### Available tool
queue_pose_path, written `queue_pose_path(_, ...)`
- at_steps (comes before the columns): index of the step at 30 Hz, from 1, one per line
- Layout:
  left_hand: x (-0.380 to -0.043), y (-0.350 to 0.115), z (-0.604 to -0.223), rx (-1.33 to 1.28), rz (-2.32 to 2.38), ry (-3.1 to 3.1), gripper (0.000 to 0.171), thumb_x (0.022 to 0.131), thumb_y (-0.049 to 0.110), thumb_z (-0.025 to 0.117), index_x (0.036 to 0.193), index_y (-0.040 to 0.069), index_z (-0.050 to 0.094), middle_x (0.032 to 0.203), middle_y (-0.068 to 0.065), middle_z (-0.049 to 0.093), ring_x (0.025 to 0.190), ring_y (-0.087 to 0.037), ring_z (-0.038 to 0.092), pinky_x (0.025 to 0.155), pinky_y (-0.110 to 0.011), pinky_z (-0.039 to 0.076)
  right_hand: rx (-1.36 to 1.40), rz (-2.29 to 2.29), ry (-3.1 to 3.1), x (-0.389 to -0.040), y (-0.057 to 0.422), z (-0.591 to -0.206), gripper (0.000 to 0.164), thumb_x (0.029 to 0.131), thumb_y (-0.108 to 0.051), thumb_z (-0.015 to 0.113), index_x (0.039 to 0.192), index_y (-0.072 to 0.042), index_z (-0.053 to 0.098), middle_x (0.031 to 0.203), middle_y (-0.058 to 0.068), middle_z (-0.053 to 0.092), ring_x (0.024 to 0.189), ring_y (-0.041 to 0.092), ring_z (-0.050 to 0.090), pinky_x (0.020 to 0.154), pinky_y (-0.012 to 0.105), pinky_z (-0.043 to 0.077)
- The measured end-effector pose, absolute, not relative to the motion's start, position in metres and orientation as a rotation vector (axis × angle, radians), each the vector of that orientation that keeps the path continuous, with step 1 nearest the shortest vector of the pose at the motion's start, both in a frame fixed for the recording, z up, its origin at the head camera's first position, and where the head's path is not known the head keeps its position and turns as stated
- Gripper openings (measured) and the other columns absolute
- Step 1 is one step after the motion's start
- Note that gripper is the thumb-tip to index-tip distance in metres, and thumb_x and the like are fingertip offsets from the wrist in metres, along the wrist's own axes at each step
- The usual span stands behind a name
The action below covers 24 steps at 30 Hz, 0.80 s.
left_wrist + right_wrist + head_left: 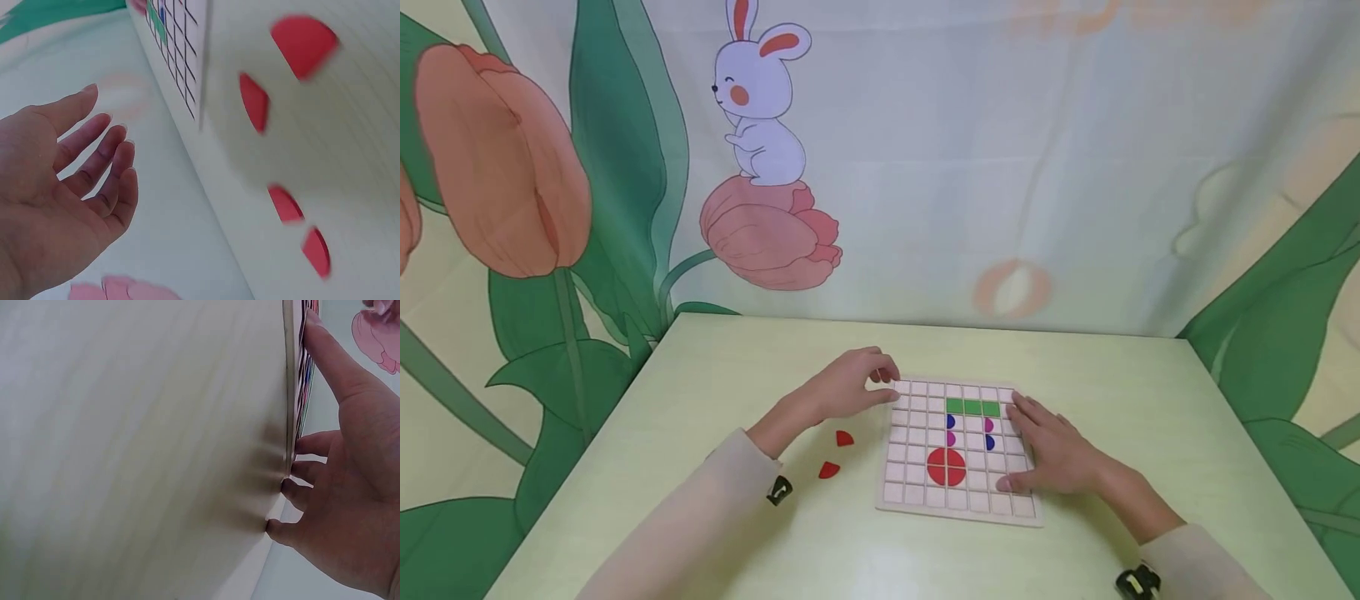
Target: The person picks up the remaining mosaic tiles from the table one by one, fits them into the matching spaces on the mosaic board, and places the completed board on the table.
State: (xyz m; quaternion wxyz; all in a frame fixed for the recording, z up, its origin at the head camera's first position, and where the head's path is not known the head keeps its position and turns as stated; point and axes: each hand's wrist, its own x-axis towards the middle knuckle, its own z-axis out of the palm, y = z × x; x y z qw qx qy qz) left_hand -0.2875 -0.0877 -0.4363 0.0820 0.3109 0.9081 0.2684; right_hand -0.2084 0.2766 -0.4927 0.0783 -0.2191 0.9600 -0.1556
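A white gridded board (917, 483) lies flat on the table. On it are a row of green squares (973, 407), small blue and magenta half-rounds (989, 442), and a red circle (946, 467) made of quarter pieces. My left hand (857, 383) hovers by the board's far left corner. Its fingers are loosely bent with nothing between them, as the left wrist view shows. Fingers of my right hand (1060, 450) lie along the board's right edge, the thumb (322, 337) over the grid and the fingertips at the rim.
Several red quarter-round pieces (304, 45) lie on the table (760, 358) left of the board; two, including one red piece (845, 437), show beside my left forearm in the head view. A printed curtain (925, 167) hangs behind the table's far edge.
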Motion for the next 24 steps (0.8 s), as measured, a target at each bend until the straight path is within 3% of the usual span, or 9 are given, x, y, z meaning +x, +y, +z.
queue_pose_path(5,-0.286,-0.131,-0.433,0.804,0.807,2.775,0.032,0.096,0.025,0.081,0.123,0.010,0.071,0.117,-0.006,0.068,0.114,-0.029,0.065,0.097,-0.037,0.055,-0.675,-0.467,2.880,-0.208,0.276,-0.491,0.123,0.078,-0.070,0.083,0.161,0.006,0.033,0.171,0.026,0.022,0.155,0.050,0.022,0.113,0.078,0.026)
queue_pose_path(15,-0.276,-0.189,-0.446,0.582,0.716,2.796,0.031,0.094,0.018,0.083,0.120,0.004,0.072,0.105,-0.004,0.067,0.101,-0.025,0.063,0.086,-0.035,0.057,-0.661,-0.471,2.873,-0.209,0.277,-0.494,0.124,0.078,-0.073,0.081,0.162,0.005,0.033,0.172,0.025,0.020,0.156,0.049,0.021,0.115,0.078,0.025)
queue_pose_path(24,-0.266,-0.214,-0.459,0.493,0.639,2.744,0.021,0.092,0.018,0.085,0.110,0.011,0.077,0.102,-0.002,0.068,0.099,-0.025,0.062,0.090,-0.040,0.055,-0.637,-0.476,2.869,-0.208,0.277,-0.494,0.125,0.078,-0.074,0.080,0.163,0.004,0.032,0.173,0.024,0.020,0.157,0.048,0.020,0.116,0.077,0.023)
